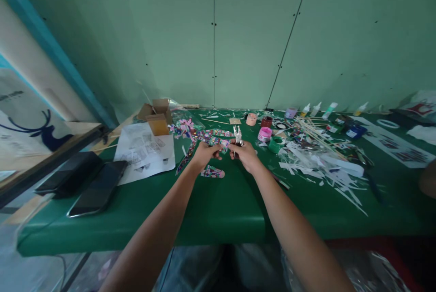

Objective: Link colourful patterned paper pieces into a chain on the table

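Note:
My left hand (205, 154) is closed on a long pink and multicoloured patterned craft piece (208, 137), its thumb and fingers pinching near the right end. Opposite it, the fingertips of my right hand (244, 154) pinch that same end. A pair of silver pliers (237, 134) points away from me at my right fingers. Its dark handles run partly behind them, and I cannot tell whether the hand grips them. A frilly pink part tops the piece's far left. Just below my left hand lies a loose patterned strip (213, 172) on the green tabletop (225, 210).
Paint pots (265, 135) stand right of the pliers. Farther right, paper scraps (316, 165) and thin sticks (322, 135) are heaped. Printed sheets (145, 151), a small cardboard box (158, 119) and a phone (98, 187) are at left. A green wall (170, 33) bounds the back.

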Demonstrator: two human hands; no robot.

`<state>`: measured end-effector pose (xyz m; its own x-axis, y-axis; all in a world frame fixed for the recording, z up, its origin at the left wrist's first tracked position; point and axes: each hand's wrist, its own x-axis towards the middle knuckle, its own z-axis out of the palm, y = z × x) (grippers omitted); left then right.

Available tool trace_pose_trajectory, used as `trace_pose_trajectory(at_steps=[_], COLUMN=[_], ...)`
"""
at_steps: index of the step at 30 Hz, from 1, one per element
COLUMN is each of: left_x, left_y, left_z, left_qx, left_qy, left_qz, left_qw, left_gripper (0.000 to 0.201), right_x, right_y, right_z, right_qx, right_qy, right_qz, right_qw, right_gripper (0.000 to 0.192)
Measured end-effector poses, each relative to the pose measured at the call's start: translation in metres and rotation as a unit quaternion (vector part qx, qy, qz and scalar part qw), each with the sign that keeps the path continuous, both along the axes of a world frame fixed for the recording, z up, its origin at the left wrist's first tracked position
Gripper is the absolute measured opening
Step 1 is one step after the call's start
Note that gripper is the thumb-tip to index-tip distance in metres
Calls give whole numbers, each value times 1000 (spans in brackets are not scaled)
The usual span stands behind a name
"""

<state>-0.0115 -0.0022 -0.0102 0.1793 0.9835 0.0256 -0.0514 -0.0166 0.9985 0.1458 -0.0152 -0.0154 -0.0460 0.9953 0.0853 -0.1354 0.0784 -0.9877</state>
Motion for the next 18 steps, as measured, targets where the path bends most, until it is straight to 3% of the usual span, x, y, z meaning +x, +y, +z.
trace_pose_trajectory(at_steps=[5, 7, 9, 11, 13, 18], left_x=[2, 2, 2, 0, -2, -7], left_y=[1, 2, 3, 5, 8, 15], left_z=[-1, 0, 1, 1, 2, 2], left_qx=[7, -7, -22, -26, -24, -20], left_qy=[-14, -17, -25, -50, -79, -119], left_qz=[7, 21, 36, 58, 87, 181], left_qw=[1000, 1000, 999, 997, 993, 976], left_gripper=[30, 31, 33, 33, 33, 32], right_x=[-2, 1, 7, 12, 14, 7], right_y=[-2, 0, 3, 4, 4, -3], right_z=[4, 4, 3, 1, -1, -3], right_qx=[20, 33, 56, 72, 78, 107], right_qy=[-31, -38, -107, -235, -369, -594], right_qz=[-22, -58, -123, -181, -192, -64], right_qw=[999, 997, 985, 952, 906, 794], right_gripper=[27, 29, 29, 29, 28, 20])
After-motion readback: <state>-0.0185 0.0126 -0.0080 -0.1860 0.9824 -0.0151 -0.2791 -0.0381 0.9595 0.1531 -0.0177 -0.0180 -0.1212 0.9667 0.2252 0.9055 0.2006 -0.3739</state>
